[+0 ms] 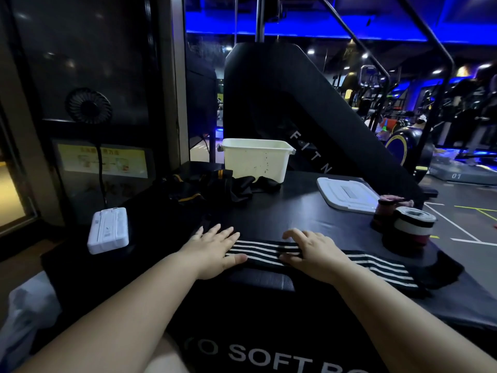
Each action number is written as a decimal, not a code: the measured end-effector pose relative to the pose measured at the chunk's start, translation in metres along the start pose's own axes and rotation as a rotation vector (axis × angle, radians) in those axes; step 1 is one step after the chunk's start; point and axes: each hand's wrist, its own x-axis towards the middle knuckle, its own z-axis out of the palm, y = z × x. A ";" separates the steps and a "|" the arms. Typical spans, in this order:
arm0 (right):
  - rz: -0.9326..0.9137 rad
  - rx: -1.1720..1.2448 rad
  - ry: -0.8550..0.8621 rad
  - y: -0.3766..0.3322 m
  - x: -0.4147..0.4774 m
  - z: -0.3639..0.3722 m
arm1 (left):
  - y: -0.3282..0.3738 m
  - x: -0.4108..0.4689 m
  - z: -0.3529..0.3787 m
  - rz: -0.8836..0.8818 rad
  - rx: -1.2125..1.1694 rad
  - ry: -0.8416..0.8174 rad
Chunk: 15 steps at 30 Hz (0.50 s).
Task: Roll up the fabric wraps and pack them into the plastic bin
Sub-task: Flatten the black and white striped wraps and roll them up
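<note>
A black fabric wrap with white stripes (265, 251) lies flat across the near part of the black soft box top (309, 216), trailing off to the right. My left hand (215, 251) lies flat with straight fingers on the wrap's left end. My right hand (312, 251) rests on the wrap a little to the right, fingers bent and thumb tucked at its near edge. A cream plastic bin (256, 160) stands at the back. Unrolled black wraps with orange stripes (204, 187) are heaped in front of it. Two rolled wraps stand at the right edge, one black-white-red (411, 230), one pink (387, 211).
The bin's white lid (347, 193) lies at the back right. A white rectangular device (109, 230) sits at the left, below a small black fan (88, 105). A black slanted machine panel (295, 109) rises behind the bin. Gym floor drops away to the right.
</note>
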 end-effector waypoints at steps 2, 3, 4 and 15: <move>-0.008 -0.024 -0.022 0.001 -0.001 -0.003 | 0.004 0.000 0.001 0.013 0.001 0.056; -0.005 -0.031 -0.037 0.002 -0.001 -0.004 | 0.007 0.001 0.000 0.026 0.000 0.095; 0.009 -0.027 -0.050 0.003 -0.002 -0.004 | 0.012 0.001 -0.001 0.048 -0.005 0.150; 0.486 0.030 0.097 0.021 -0.014 -0.007 | 0.084 0.035 0.001 0.150 -0.177 0.195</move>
